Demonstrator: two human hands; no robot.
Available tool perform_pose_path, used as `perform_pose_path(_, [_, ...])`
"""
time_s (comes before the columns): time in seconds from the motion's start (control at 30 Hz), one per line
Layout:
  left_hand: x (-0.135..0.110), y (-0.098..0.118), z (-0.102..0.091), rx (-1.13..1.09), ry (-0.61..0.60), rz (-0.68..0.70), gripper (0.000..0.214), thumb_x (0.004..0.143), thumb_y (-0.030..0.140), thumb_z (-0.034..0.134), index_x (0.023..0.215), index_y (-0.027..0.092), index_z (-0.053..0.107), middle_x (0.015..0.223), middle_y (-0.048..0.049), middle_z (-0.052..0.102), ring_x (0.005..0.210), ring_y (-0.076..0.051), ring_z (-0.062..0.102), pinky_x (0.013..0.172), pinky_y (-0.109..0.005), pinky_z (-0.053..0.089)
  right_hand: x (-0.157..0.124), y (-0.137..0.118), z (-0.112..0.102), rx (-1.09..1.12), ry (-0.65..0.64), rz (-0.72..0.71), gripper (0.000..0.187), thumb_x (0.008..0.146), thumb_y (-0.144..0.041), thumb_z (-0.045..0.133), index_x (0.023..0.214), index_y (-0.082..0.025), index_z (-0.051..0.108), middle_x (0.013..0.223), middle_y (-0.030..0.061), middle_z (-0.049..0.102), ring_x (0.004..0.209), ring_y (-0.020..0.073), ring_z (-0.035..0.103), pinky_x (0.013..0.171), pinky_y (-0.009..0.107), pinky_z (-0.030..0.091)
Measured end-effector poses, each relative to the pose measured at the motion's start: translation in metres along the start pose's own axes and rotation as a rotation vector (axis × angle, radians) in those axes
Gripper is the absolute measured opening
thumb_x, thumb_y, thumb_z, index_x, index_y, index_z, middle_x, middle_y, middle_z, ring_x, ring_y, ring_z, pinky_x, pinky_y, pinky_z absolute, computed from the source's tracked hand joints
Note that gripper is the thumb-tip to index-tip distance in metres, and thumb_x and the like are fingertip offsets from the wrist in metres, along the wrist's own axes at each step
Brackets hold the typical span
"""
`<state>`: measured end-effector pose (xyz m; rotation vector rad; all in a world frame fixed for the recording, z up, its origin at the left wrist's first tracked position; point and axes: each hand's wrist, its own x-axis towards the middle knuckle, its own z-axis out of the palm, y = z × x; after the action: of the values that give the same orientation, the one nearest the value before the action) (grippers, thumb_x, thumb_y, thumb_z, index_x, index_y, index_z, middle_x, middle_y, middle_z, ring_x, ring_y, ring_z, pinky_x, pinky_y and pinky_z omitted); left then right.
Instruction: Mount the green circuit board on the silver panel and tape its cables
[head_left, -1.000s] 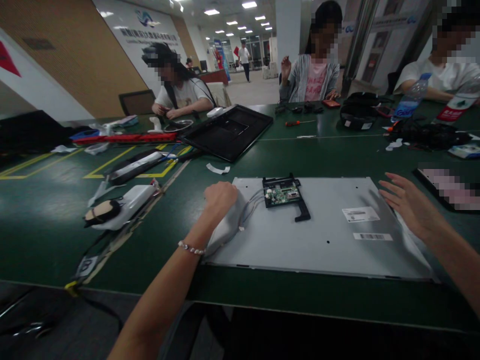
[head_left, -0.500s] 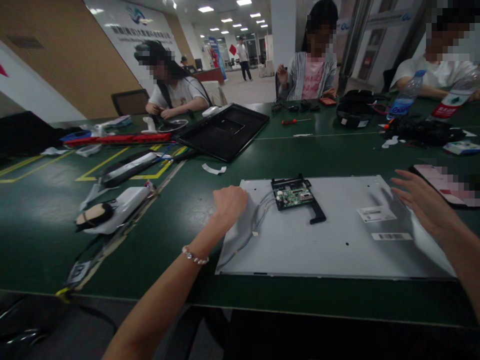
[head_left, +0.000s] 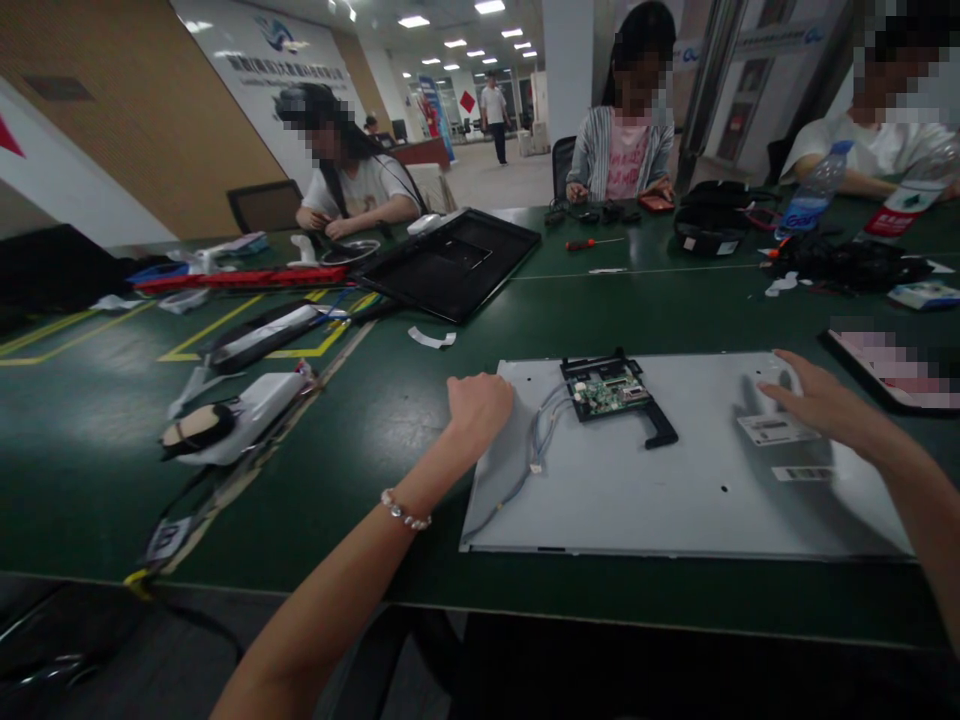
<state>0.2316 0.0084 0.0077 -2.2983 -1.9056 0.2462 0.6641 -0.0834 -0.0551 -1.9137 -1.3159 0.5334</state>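
Note:
A grey-white metal-backed display panel (head_left: pixel 600 500) lies flat on the green table. My left hand (head_left: pixel 480 412) is closed at its upper left edge, the fingertips hidden from me. Over the upper right corner of the panel is my right hand (head_left: pixel 825 400), thumb and fingers apart; whether it touches the metal I cannot tell. A green circuit board (head_left: pixel 609 393) in a black bracket (head_left: pixel 660 428) sits near the panel's far edge. Grey cables (head_left: pixel 534 440) run from the board towards the lower left corner. Two white labels, one a barcode label (head_left: pixel 802 474), are stuck on the right part.
Beyond the panel lie a black monitor back cover (head_left: pixel 450 262), a red-handled screwdriver (head_left: pixel 581 245) and a paper strip (head_left: pixel 431 338). A phone (head_left: pixel 892 370) is at right. Bottles (head_left: pixel 816 190) stand farther back. A white device (head_left: pixel 247 415) lies left. Several people sit across the table.
The panel has shifted slightly to the right along with my left hand. My right hand has come inward over the panel's right corner. A person across has lowered a hand.

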Motion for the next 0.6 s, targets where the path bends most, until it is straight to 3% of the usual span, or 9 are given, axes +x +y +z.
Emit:
perform_pose_path(0.13, [0.0,0.001,-0.002,0.0,0.0,0.003,0.045,0.097,0.032,0.038,0.098,0.009,0.076,0.097,-0.0243,0.072,0.096,-0.034,0.069,0.082,-0.043,0.046,0.002,-0.025,0.009,-0.297,-0.14,-0.314,0.087,0.077,-0.063,0.062,0.146,-0.015,0.04,0.153,0.0208,0.039,0.145,0.0391,0.029,0.118,0.058,0.02])
perform_pose_path(0.27, [0.002,0.0,-0.002,-0.015,0.004,-0.017,0.047,0.098,0.037,0.038,0.104,0.009,0.076,0.099,-0.0235,0.072,0.101,-0.034,0.068,0.082,-0.039,0.049,-0.002,-0.075,0.023,-0.283,-0.401,-0.529,0.095,0.079,-0.062,0.065,0.157,-0.03,0.021,0.165,0.009,0.019,0.15,0.0334,0.014,0.118,0.058,0.021])
perform_pose_path(0.4, [0.003,0.001,-0.003,-0.037,0.006,-0.062,0.047,0.098,0.04,0.041,0.107,0.011,0.076,0.1,-0.0223,0.072,0.103,-0.032,0.068,0.083,-0.037,0.05,0.001,-0.108,0.045,-0.254,-0.571,-0.63,0.103,0.075,-0.062,0.07,0.158,-0.037,0.014,0.167,0.0042,0.005,0.15,0.0358,0.01,0.116,0.06,0.024])
perform_pose_path(0.6, [0.002,0.004,-0.005,-0.034,0.04,-0.05,0.046,0.098,0.037,0.04,0.104,0.009,0.076,0.099,-0.0224,0.073,0.099,-0.033,0.069,0.078,-0.037,0.052,0.017,-0.114,0.072,-0.271,-0.685,-0.676,0.114,0.072,-0.059,0.072,0.16,-0.033,0.006,0.167,0.0062,0.004,0.149,0.0393,0.016,0.116,0.057,0.028])
